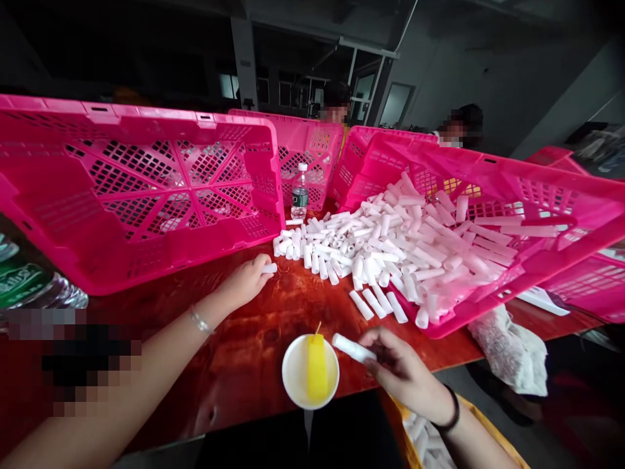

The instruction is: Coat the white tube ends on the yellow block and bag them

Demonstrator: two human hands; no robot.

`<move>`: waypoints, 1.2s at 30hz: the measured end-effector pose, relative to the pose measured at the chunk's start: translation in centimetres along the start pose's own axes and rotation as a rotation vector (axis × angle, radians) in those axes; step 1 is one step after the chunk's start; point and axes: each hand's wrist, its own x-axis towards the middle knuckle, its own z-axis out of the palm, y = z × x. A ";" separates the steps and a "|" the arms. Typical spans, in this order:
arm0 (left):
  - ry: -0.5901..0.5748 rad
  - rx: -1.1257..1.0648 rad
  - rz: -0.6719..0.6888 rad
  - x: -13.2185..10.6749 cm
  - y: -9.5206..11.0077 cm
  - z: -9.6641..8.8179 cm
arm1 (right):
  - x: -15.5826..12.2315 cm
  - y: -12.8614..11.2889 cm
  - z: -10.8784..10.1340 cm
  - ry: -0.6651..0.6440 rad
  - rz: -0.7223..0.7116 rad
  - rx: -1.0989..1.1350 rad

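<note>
My left hand [244, 281] rests on the red-brown table [254, 352] with its fingers closed round a short white tube [269, 268], just left of the pile. My right hand [400, 371] holds a longer white tube [352, 348] near the table's front edge, its end close to a white bowl [297, 371]. A yellow block [317, 368] stands in that bowl. A large pile of white tubes [390, 247] spills from a tipped pink crate [537, 254] onto the table.
A pink crate [137, 189] stands on its side at the left, with others behind. A water bottle [299, 192] stands at the back. Two people sit beyond the crates. A white bag [512, 352] hangs off the right edge. More tubes lie below my right wrist.
</note>
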 end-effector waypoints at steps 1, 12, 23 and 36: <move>-0.006 -0.021 0.003 -1.8 1.0 0.1 | 0.0 0.1 0.5 -0.037 -0.044 -0.078; -0.065 -0.347 -0.025 -15.7 10.2 4.3 | 1.5 2.5 3.5 -0.061 -0.439 -0.407; 0.042 -0.370 -0.052 -15.8 10.7 5.9 | 0.9 0.9 3.4 -0.125 -0.442 -0.320; 0.102 -0.347 -0.009 -16.0 10.9 5.8 | -1.0 0.7 4.1 -0.084 -0.233 -0.152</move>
